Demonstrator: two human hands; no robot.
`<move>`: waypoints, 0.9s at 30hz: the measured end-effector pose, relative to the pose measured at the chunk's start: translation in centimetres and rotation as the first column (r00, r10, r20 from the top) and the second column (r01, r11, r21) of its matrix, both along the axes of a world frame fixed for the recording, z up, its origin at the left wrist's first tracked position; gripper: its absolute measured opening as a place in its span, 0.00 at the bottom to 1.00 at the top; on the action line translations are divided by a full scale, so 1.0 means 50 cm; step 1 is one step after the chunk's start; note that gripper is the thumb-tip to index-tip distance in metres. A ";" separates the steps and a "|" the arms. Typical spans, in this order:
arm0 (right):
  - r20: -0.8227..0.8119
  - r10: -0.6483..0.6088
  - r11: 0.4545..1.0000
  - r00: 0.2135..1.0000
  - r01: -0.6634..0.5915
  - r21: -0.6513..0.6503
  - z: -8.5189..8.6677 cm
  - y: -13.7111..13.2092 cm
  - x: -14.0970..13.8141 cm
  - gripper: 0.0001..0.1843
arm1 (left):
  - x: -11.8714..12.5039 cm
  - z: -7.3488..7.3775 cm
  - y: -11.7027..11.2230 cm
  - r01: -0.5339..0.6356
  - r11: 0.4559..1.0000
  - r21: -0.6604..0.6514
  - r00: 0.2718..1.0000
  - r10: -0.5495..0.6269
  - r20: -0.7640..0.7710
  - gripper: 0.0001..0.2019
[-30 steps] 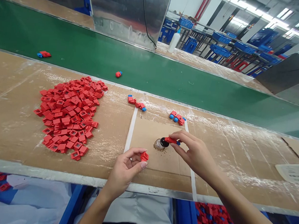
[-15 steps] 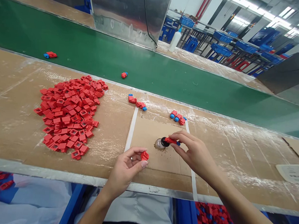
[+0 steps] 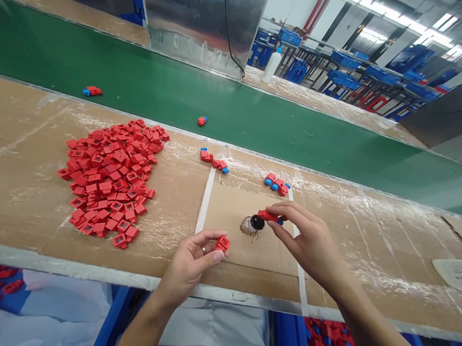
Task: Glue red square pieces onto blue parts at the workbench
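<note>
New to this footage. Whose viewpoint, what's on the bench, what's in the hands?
There's no machine arm here: these are a person's two bare hands, and every picture comes from one camera worn on that person's head, looking forward and down.

The left hand holds a small red block. The right hand pinches a red-and-blue piece beside the black top of a small clear jar; whether they touch is unclear.

The jar stands on a cardboard sheet on the brown bench. To its left lies a big pile of red blocks; beyond the sheet, more red-and-blue pieces. Two others lie on the green strip behind.
</note>
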State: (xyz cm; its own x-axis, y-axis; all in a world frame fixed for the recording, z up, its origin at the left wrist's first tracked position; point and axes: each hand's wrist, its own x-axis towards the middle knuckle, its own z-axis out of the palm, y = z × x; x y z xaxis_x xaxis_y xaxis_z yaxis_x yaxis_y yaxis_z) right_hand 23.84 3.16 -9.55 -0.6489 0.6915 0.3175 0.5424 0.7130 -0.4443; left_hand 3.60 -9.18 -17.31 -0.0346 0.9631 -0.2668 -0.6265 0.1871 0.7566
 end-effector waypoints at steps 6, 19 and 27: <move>0.030 -0.009 1.000 1.000 0.010 -0.019 -0.006 0.001 0.016 0.08 | 0.000 0.007 -0.002 0.004 1.000 -0.004 1.000 -0.004 0.022 0.15; -0.189 0.026 0.973 0.982 -0.068 -0.222 -0.003 -0.092 -0.038 0.08 | 0.006 0.001 -0.004 0.076 0.996 0.039 0.995 -0.073 -0.071 0.15; -0.210 0.036 0.966 0.977 -0.088 -0.242 -0.025 -0.107 -0.055 0.08 | 0.006 0.003 0.002 0.104 0.993 0.060 0.992 -0.099 -0.073 0.16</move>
